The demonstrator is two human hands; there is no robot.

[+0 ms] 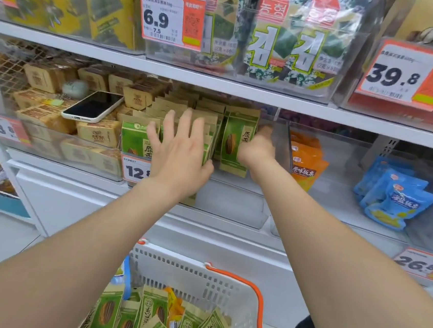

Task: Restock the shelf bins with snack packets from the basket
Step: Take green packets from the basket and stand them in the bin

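Middle shelf, clear plastic bin [233,192], centre of view. It holds a row of green-and-brown paper snack packets [132,139], standing upright and packed close on the left side. The right side of the bin is bare.

Left hand [182,149]: fingers straight and spread wide, palm flat against the front of the packed row. It grips nothing.

Right hand [258,149]: closed on the right edge of one upright green packet [235,139], just right of the row. Its fingertips are hidden behind the packet. The packet stands inside the bin, close beside the left hand.

White perforated plastic basket with orange handle [198,274], low in view, under the forearms. More green packets [152,309] lie loose inside it, tilted at various angles.

White-cased smartphone [93,106], screen dark, lies on brown block-shaped packets [98,132] in the bin to the left. An orange-and-white price tag reading 12.8 [136,170] is on the centre bin's front, partly covered by the left wrist.

Right of the centre bin: orange pouches [303,162], then blue pouches [393,198] further right. On the white shelf board [244,89] above, green-and-white seaweed packs [289,43] in clear bins.
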